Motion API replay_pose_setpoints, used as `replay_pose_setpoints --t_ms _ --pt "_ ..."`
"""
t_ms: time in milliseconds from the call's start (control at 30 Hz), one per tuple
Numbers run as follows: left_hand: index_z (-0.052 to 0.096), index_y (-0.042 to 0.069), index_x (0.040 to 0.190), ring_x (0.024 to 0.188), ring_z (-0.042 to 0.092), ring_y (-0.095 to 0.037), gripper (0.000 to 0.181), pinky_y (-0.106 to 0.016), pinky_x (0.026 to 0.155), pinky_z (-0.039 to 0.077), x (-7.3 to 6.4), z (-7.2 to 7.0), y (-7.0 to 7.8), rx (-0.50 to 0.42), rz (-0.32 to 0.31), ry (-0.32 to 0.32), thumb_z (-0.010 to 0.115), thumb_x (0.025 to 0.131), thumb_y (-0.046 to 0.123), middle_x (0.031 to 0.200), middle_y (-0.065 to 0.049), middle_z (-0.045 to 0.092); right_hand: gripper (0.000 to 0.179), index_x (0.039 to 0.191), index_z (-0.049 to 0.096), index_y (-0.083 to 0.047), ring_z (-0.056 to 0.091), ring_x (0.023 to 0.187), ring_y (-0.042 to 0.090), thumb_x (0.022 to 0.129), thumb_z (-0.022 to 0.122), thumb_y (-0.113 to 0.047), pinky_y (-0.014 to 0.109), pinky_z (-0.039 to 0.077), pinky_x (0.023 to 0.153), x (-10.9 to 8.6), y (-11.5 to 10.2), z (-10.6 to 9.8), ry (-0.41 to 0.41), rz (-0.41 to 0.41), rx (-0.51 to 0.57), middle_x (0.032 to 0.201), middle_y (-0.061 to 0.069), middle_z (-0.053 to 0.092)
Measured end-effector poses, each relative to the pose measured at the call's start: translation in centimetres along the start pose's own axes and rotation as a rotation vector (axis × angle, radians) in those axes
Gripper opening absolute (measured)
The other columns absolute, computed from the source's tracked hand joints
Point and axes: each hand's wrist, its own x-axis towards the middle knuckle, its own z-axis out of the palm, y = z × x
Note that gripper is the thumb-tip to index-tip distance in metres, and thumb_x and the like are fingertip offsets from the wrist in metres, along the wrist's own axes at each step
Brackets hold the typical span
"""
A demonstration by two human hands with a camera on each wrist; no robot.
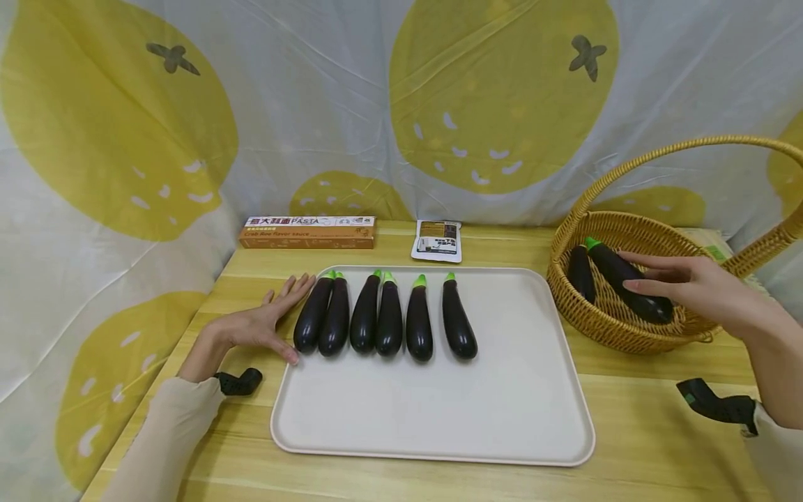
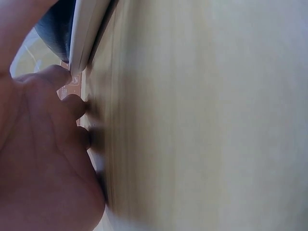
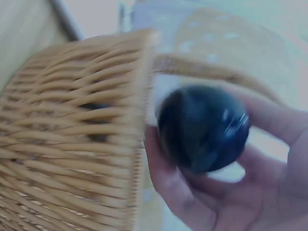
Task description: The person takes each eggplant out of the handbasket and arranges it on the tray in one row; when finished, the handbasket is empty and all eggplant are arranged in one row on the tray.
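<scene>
My right hand (image 1: pixel 702 286) grips a dark purple eggplant (image 1: pixel 610 266) over the wicker basket (image 1: pixel 627 336). In the right wrist view, fingers and thumb curl round the eggplant (image 3: pixel 202 130), whose rounded end faces the camera beside the basket's woven wall (image 3: pixel 86 139). A second eggplant (image 1: pixel 580 273) lies inside the basket. Several eggplants with green stem ends lie side by side on the white tray (image 1: pixel 433 411). Fingers spread, my left hand (image 1: pixel 260 325) rests at the tray's left edge, next to the leftmost eggplant (image 1: pixel 312 317). The left wrist view shows its palm (image 2: pixel 43 159) beside the tabletop.
Behind the tray stand a pasta box (image 1: pixel 307 233) and a small white-and-brown packet (image 1: pixel 437 241). The basket's tall handle (image 1: pixel 684 145) arches over its opening. A lemon-patterned cloth (image 1: pixel 326 90) hangs behind the wooden table (image 1: pixel 502 481) and along its left side.
</scene>
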Motion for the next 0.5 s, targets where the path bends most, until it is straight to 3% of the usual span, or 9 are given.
replay_pose_setpoints --t_ms 33,67,133,233,267,367,400,500 --pt "-0.008 0.008 0.166 0.152 -0.034 -0.046 0.142 -0.075 0.115 -0.024 0.0 0.0 0.0 0.0 0.0 0.0 0.095 0.071 0.03 0.17 -0.02 -0.026 0.072 0.165 0.026 -0.018 0.034 0.138 0.063 0.106 0.055 -0.047 0.073 0.044 0.095 -0.5 -0.2 0.0 -0.017 -0.008 -0.001 0.161 0.04 0.028" --pt "-0.007 0.008 0.166 0.152 -0.034 -0.046 0.142 -0.075 0.115 -0.024 -0.1 0.0 0.0 0.002 0.001 0.001 0.095 0.071 0.03 0.17 -0.021 -0.026 0.07 0.165 0.027 -0.021 0.043 0.139 0.054 0.106 0.056 -0.046 0.068 0.048 0.095 -1.1 -0.3 0.0 -0.032 -0.016 -0.004 0.162 0.036 0.031" --pt "-0.007 0.007 0.166 0.152 -0.034 -0.047 0.142 -0.075 0.114 -0.024 -0.2 -0.1 0.0 0.003 0.005 0.002 0.095 0.071 0.03 0.17 -0.021 -0.025 0.065 0.164 0.031 -0.025 0.055 0.137 0.026 0.106 0.057 -0.042 0.052 0.056 0.092 -1.8 -0.6 0.2 -0.067 -0.049 -0.001 0.163 0.028 0.035" --pt "-0.007 0.007 0.166 0.152 -0.034 -0.048 0.142 -0.076 0.114 -0.024 -0.2 -0.1 0.1 0.005 0.01 0.002 0.096 0.071 0.03 0.17 -0.022 -0.025 0.059 0.161 0.039 -0.031 0.052 0.124 -0.014 0.106 0.06 -0.035 0.027 0.057 0.085 -2.3 -1.4 0.9 -0.113 -0.119 0.039 0.164 0.013 0.04" --pt "-0.007 0.007 0.166 0.152 -0.034 -0.048 0.142 -0.075 0.114 -0.024 -0.2 -0.1 0.1 0.004 0.011 0.002 0.096 0.07 0.03 0.17 -0.022 -0.025 0.057 0.159 0.041 -0.031 0.049 0.119 -0.02 0.105 0.061 -0.033 0.021 0.055 0.082 -2.2 -1.9 1.3 -0.124 -0.148 0.059 0.164 0.009 0.042" --pt "-0.007 0.007 0.166 0.152 -0.034 -0.047 0.142 -0.075 0.114 -0.024 -0.2 -0.1 0.1 0.002 0.008 0.002 0.096 0.071 0.03 0.17 -0.021 -0.026 0.056 0.156 0.046 -0.032 0.05 0.122 -0.016 0.104 0.064 -0.032 0.018 0.054 0.084 -1.5 -3.8 2.9 -0.135 -0.211 0.107 0.161 0.007 0.046" --pt "-0.007 0.007 0.166 0.152 -0.034 -0.047 0.142 -0.075 0.114 -0.024 -0.1 -0.1 0.1 0.003 0.006 0.001 0.096 0.071 0.03 0.17 -0.021 -0.026 0.056 0.156 0.047 -0.032 0.052 0.126 -0.009 0.103 0.066 -0.033 0.018 0.053 0.085 -1.2 -4.7 3.6 -0.129 -0.229 0.111 0.16 0.008 0.048" --pt "-0.007 0.008 0.166 0.152 -0.035 -0.046 0.142 -0.075 0.115 -0.024 0.0 0.0 0.0 -0.001 0.003 -0.003 0.096 0.071 0.03 0.17 -0.02 -0.026 0.059 0.154 0.05 -0.031 0.062 0.116 0.006 0.099 0.07 -0.037 0.018 0.052 0.084 0.2 -7.0 5.9 -0.089 -0.253 0.101 0.145 0.011 0.063"
